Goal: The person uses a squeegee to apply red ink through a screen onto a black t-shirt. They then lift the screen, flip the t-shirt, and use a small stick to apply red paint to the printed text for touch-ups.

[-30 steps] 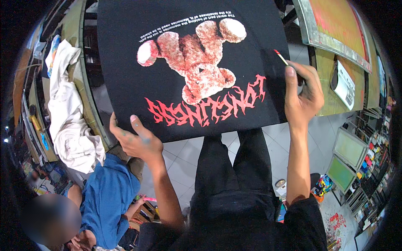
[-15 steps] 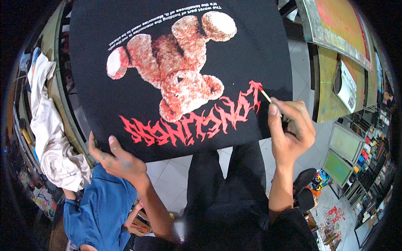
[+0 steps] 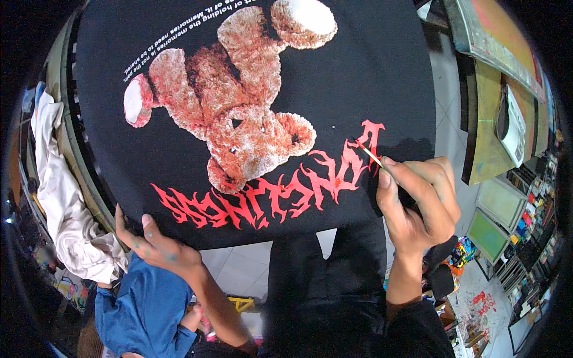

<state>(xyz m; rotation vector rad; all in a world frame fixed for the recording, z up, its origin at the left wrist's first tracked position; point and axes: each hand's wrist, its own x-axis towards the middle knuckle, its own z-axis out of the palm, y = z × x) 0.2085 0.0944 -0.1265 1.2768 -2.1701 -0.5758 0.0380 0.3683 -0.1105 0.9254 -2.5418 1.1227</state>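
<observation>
You have one view only, worn on your head and facing steeply down, close over the black printed shirt (image 3: pixel 370 77) spread on the surface. Your left hand (image 3: pixel 158 247) and right hand (image 3: pixel 418 200) enter from the lower edge. Straight edges bow toward the rim (fisheye lens), where the corners go dark.

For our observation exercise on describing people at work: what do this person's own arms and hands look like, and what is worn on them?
Both forearms are bare to about the elbow, with dark sleeves beginning higher up. The left hand has small blue-green paint smudges on its knuckles and fingers. The right hand shows no glove, ring or watch.
</observation>
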